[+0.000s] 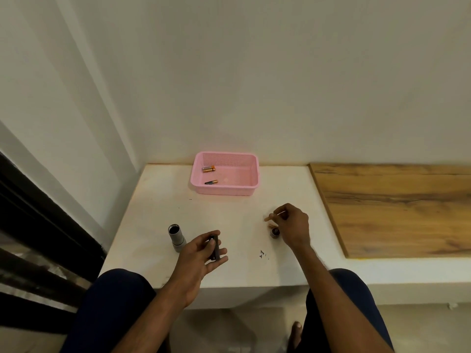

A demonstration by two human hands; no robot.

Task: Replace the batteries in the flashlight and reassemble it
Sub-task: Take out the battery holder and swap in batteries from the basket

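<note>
The grey flashlight body (175, 236) stands upright on the white ledge (158, 200), its open end up. Just right of it, my left hand (204, 253) grips a dark battery holder (214, 247). My right hand (291, 225) hovers over the ledge and pinches a small orange-tipped battery (269, 219), which is blurred. Below those fingers sits the flashlight's small dark end cap (274, 232). At the back, a pink basket (251, 174) holds two black-and-orange batteries (209, 169) (211, 182).
A wooden board (395, 205) covers the ledge to the right. Small dark specks (263, 254) lie on the ledge between my hands. The wall stands close behind the basket. My knees are under the ledge's front edge.
</note>
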